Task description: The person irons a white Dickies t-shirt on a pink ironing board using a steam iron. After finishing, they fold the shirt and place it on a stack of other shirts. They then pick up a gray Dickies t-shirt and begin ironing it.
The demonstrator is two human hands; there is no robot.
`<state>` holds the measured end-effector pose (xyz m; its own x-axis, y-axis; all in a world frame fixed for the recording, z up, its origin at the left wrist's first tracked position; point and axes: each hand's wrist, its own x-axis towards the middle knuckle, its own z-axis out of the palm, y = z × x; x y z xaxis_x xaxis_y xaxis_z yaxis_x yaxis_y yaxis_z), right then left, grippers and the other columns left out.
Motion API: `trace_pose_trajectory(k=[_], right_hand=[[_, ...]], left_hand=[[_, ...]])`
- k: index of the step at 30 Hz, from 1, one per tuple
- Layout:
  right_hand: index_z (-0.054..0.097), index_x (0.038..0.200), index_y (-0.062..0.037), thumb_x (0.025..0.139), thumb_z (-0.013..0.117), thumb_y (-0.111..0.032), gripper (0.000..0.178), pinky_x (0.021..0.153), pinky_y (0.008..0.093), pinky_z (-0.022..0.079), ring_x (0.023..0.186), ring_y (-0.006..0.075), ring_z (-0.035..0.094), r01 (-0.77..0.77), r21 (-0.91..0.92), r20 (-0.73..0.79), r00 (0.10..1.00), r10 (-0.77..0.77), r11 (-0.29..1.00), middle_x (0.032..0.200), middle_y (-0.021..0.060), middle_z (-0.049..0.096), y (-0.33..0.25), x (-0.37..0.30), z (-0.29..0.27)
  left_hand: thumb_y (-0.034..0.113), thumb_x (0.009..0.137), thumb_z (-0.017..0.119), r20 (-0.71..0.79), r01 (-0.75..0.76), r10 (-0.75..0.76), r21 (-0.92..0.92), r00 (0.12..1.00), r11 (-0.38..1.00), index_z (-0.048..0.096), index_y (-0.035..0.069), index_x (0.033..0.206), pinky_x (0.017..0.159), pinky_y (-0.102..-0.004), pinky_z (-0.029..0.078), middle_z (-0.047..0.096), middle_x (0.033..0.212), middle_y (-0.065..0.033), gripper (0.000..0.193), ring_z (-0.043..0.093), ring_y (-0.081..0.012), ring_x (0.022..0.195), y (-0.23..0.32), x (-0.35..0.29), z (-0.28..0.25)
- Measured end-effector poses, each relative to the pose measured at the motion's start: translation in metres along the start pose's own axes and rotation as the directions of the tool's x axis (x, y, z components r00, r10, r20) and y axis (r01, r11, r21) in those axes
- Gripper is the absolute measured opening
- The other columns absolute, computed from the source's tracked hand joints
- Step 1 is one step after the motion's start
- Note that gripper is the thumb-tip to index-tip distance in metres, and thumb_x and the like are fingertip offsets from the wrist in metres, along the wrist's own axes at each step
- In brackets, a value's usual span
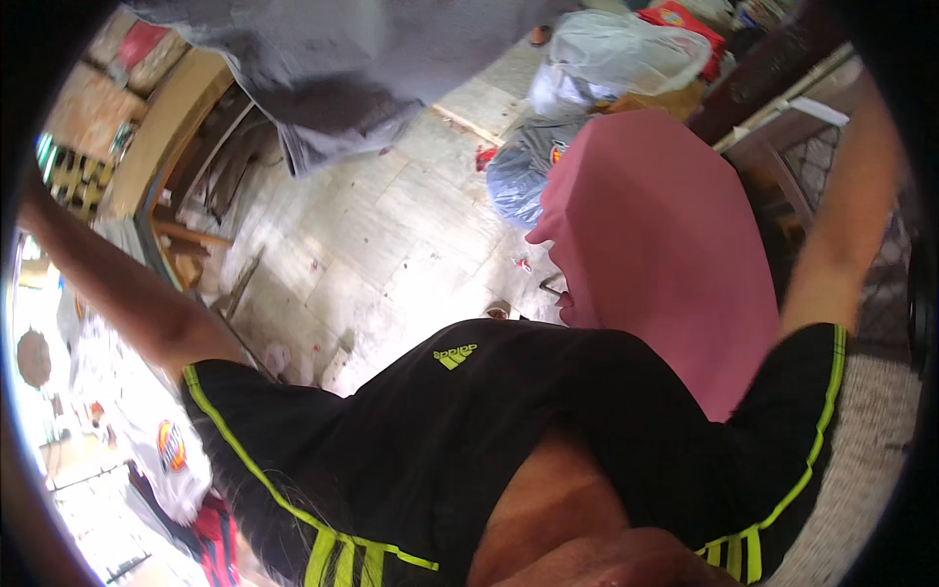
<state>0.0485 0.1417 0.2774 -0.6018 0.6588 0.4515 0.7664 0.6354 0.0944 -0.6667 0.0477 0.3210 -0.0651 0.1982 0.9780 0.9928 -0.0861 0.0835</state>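
Both my arms are spread wide and raised. My left forearm (117, 269) reaches up to the left rim, and the hand on it lies outside the picture. On the other side my right forearm (843, 220) stretches to the upper right rim, its hand also out of sight. What either hand holds or touches is hidden. A dark grey cloth (342, 59) hangs or lies across the top, its lower corner pointing down. Beside my right arm, a large pink cloth (655, 225) drapes over something I cannot make out.
Pale floor tiles (391, 225) carry small scraps. Translucent plastic bags (626, 59) and a bluish bag (518, 181) sit behind the pink cloth. A wooden table or bench (171, 137) stands at the left. A white bag (171, 460) lies at the lower left.
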Motion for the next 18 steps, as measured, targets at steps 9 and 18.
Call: trace_pose_trajectory(k=[9,18], right_hand=[[0.072,0.101,0.0001,0.079,0.049,-0.002,0.032,0.087,0.0429,0.052,0.095,0.0367,0.068,-0.003,0.568,0.429,0.855,-0.293,0.823,0.098,0.0217,0.071,-0.077,-0.067,0.171],[0.069,0.095,0.001,0.088,0.062,-0.034,0.037,0.067,0.0374,0.05,0.071,0.0271,0.065,-0.149,0.431,0.545,0.829,-0.125,0.89,0.073,0.0168,0.067,-0.053,0.043,0.203]], left_hand=[[0.006,0.078,0.057,0.832,0.319,-0.361,0.237,0.421,0.918,0.069,-0.003,0.078,0.066,-0.0408,0.052,0.065,0.071,-0.0221,0.015,0.067,-0.0291,0.069,0.029,-0.357,-0.207],[0.032,0.089,0.064,0.897,0.275,-0.383,0.319,0.22,0.907,0.062,-0.005,0.08,0.061,-0.0343,0.045,0.054,0.066,-0.016,0.038,0.053,-0.0173,0.063,0.024,-0.228,-0.128]])
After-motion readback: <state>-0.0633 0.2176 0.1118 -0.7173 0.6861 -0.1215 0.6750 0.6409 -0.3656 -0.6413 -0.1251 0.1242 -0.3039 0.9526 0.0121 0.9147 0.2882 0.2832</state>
